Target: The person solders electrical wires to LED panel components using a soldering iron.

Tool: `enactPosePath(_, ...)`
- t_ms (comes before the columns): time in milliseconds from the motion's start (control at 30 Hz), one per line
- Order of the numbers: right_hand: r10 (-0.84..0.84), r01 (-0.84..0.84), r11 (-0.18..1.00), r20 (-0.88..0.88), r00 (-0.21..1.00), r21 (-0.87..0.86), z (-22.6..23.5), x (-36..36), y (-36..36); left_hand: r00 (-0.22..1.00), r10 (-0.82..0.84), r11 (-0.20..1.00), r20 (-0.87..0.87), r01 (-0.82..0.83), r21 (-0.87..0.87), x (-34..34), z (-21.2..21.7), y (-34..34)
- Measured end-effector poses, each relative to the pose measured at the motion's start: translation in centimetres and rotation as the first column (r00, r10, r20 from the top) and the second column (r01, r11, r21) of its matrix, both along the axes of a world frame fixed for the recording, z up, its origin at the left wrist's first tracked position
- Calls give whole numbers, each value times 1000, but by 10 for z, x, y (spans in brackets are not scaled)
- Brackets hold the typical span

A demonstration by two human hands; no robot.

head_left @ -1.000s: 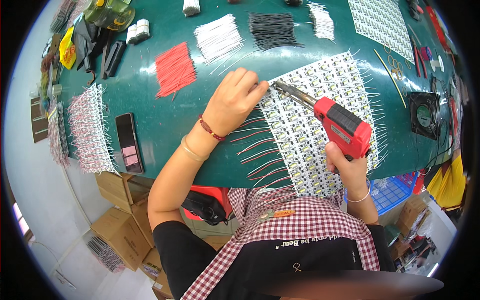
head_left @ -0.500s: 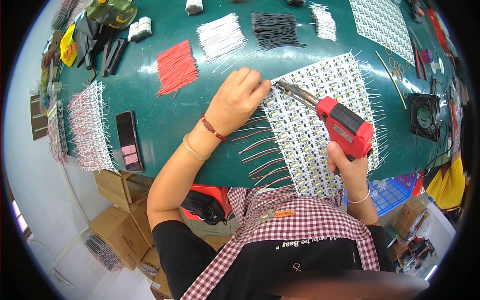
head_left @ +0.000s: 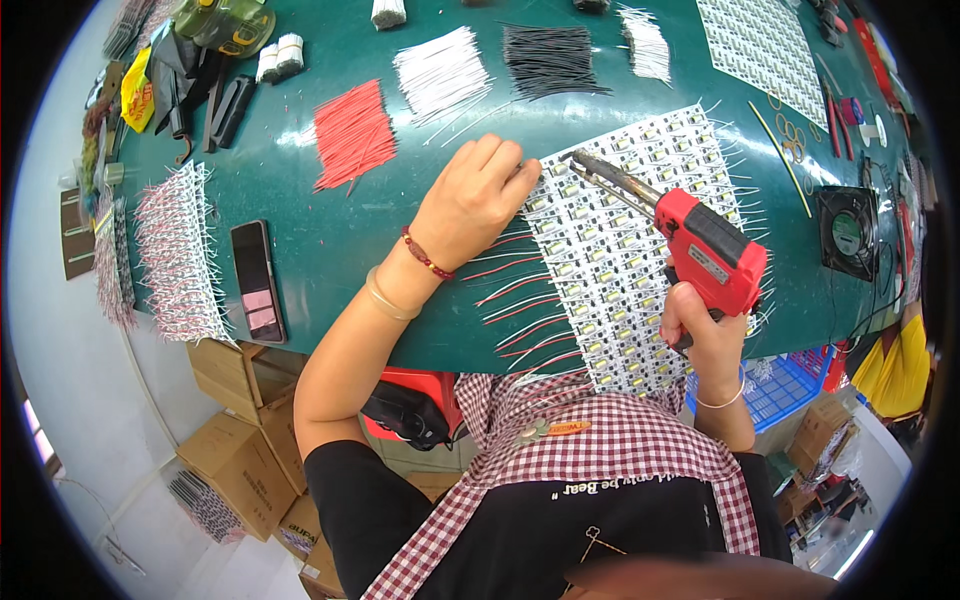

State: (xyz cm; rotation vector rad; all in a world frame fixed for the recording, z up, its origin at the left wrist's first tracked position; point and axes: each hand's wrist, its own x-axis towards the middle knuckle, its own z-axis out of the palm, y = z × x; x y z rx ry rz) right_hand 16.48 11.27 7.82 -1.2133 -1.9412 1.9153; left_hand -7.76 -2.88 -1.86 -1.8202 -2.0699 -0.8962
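My right hand (head_left: 704, 335) is wrapped round the grip of a red-and-black soldering gun (head_left: 712, 250). Its dark tip hovers over the upper left part of a white sheet of small LED circuit boards (head_left: 612, 290), a little to the right of my left hand (head_left: 478, 190). That hand is closed in a pinch at the sheet's upper left corner; whatever sits between the fingertips is hidden. Red and white wires (head_left: 520, 300) stick out from the sheet's left edge, and pale wires from its right edge.
Bundles of red wires (head_left: 354, 135), white wires (head_left: 440, 72) and black wires (head_left: 552, 60) lie on the green table (head_left: 420, 345). A phone (head_left: 258, 282) and a wired board stack (head_left: 182, 255) are at left. At right are a black fan (head_left: 848, 235) and another LED sheet (head_left: 765, 55).
The soldering gun has moved right with my right hand, its tip drawing away from my left fingertips. My left hand and the sheet have stayed in place.
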Motion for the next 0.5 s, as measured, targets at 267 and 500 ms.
enactPosePath(267, 10, -11, 999, -26, 1000, -39, 0, -6, -2, 1000, 6, 1000, -15, -6, -14, 2, 1, 0)
enactPosePath(500, 35, -35, 999, 12, 999, -13, -5, -6, -1, 1000, 12, 1000, -22, -12, -12, 3, 2, 0)
